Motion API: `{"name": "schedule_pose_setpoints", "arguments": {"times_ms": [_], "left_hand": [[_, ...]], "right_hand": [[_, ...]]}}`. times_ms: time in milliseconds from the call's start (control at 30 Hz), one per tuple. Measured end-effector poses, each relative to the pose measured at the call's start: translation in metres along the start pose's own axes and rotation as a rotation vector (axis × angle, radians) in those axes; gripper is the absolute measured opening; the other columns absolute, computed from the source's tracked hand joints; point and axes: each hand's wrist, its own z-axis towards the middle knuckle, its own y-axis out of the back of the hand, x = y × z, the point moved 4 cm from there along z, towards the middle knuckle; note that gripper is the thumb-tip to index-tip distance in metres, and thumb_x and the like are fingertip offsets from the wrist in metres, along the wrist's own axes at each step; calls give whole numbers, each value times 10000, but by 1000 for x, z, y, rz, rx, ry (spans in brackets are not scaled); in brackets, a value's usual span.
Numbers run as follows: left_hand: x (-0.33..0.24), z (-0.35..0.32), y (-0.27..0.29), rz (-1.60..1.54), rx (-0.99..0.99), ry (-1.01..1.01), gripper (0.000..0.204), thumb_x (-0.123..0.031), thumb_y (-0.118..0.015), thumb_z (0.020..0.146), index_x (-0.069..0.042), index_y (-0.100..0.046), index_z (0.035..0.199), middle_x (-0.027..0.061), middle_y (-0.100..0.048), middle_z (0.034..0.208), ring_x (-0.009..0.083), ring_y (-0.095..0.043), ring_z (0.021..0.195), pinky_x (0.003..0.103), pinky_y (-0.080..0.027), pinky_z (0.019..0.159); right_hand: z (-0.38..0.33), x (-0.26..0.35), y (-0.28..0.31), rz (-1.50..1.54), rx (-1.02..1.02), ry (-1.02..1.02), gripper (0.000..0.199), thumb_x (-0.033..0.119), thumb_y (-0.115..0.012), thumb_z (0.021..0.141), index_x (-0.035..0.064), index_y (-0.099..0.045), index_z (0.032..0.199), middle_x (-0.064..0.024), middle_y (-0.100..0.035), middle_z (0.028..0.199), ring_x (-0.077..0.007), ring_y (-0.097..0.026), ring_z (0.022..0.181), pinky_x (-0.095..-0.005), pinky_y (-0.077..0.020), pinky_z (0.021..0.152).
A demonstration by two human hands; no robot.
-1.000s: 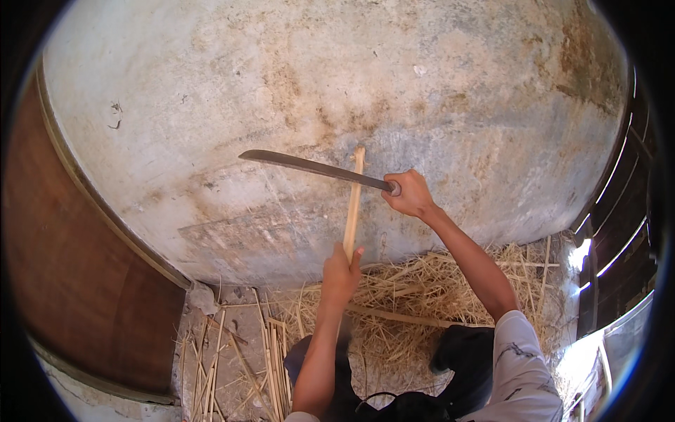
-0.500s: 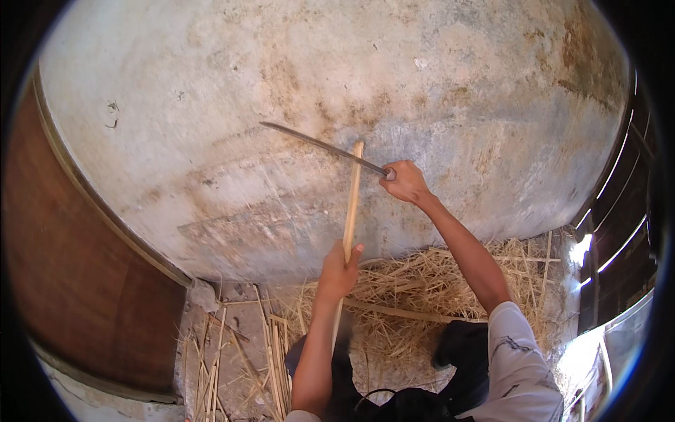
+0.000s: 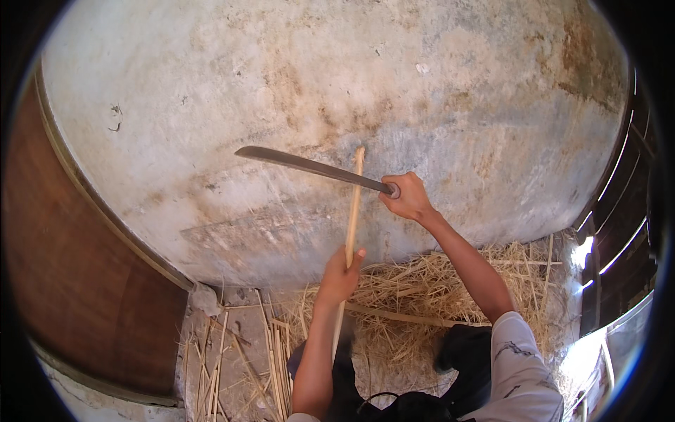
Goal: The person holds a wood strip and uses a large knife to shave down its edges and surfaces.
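My left hand (image 3: pixel 339 280) is closed round a long pale strip, bamboo by its look (image 3: pixel 354 214), which stands nearly upright with its far end toward the wall. The strip's lower part runs down beside my left forearm. In my right hand (image 3: pixel 408 195) is the handle of a machete (image 3: pixel 302 164). Its long dark blade points left and crosses the strip a little below the strip's top end. The broad side of the blade shows. Whether the edge bites into the strip I cannot tell.
A stained plaster wall (image 3: pixel 232 105) rises ahead. Shavings (image 3: pixel 408 288) are heaped at its foot, with a longer strip (image 3: pixel 408 316) lying across them. Several thin strips (image 3: pixel 278 366) lie at the lower left. A brown wooden panel (image 3: pixel 91 274) stands left; dark slats (image 3: pixel 626 211) are on the right.
The machete has come down along the strip toward me, and its blade has turned to show more of its flat side. My left hand stays nearly in place.
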Motion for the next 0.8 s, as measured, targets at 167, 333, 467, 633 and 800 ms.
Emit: {"name": "schedule_pose_setpoints", "arguments": {"times_ms": [167, 333, 467, 633, 800], "left_hand": [[-13, 0, -6, -96, 94, 78, 396, -418, -552, 1063, -44, -527, 939, -21, -486, 611, 79, -487, 503, 276, -412, 467], [-24, -9, 17, -109, 92, 135, 407, -439, -532, 1066, -46, -518, 959, -19, -481, 597, 83, -473, 466, 279, -390, 422], [-16, -3, -6, -154, 156, 147, 403, -446, -524, 1068, -52, -518, 981, -10, -482, 588, 87, -458, 435, 284, -365, 387], [-13, -9, 14, -179, 116, 127, 397, -443, -513, 1072, -54, -507, 995, -4, -480, 574, 85, -432, 406, 280, -354, 380], [-14, -3, -1, -229, 196, 176, 386, -431, -514, 1075, -50, -504, 1013, -6, -474, 570, 84, -420, 401, 276, -342, 380]], "right_hand": [[14, -37, -8, -44, 29, -175, 168, 229, -673, 757, 73, -719, 800, -178, -679, 735, -414, -668, 779, -481, -544, 732], [-6, 8, -7, 29, 74, -44, 205, 251, -669, 758, 73, -739, 834, -184, -701, 775, -411, -684, 810, -477, -555, 761], [8, -50, -17, -76, 33, -182, 234, 253, -676, 760, 82, -763, 895, -187, -705, 786, -408, -687, 807, -468, -557, 770], [-4, 9, -9, -5, 22, 25, 206, 229, -688, 749, 35, -723, 811, -214, -678, 747, -439, -666, 779, -466, -538, 725], [12, -40, -12, -83, 25, -185, 224, 232, -682, 759, 80, -766, 900, -201, -712, 815, -425, -683, 820, -477, -555, 777]]}}
